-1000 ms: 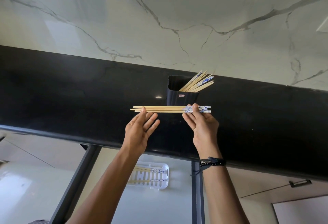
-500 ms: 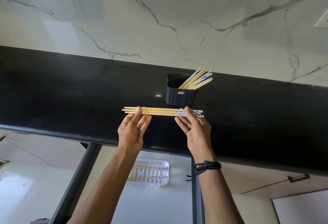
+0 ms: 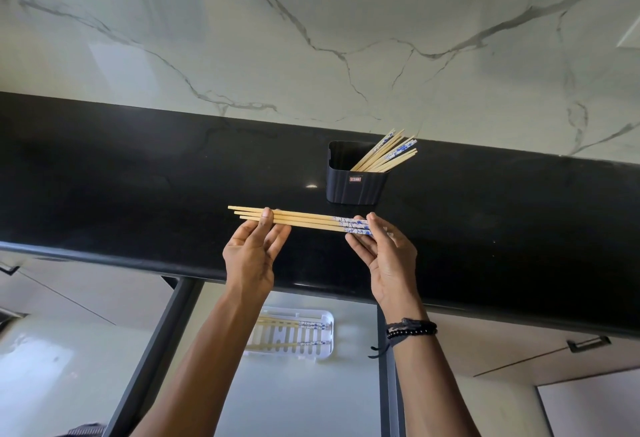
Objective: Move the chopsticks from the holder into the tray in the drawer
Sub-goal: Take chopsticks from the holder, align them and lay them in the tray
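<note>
I see left hand (image 3: 251, 256) and right hand (image 3: 389, 258) pinching the chopsticks (image 3: 304, 223) with thumb and fingers (image 3: 277, 239); long axis left-right, tray (image 3: 294, 357) below, nearer me.

Across mid-frame: countertop (image 3: 138, 176), backed above by wall (image 3: 311, 38). On countertop, right of centre, close to wall: chopstick holder (image 3: 356, 184), chopsticks (image 3: 388, 156) inside, leaning to upper right. Just below holder, apart from it: chopstick bundle (image 3: 304, 222), lying left to right, pinched near left end by left hand (image 3: 250, 256), at right end by right hand (image 3: 389, 260). Below countertop edge, lower centre: open drawer (image 3: 294, 402), tray (image 3: 287, 357) inside, further chopsticks (image 3: 304, 324) lying in tray.
</note>
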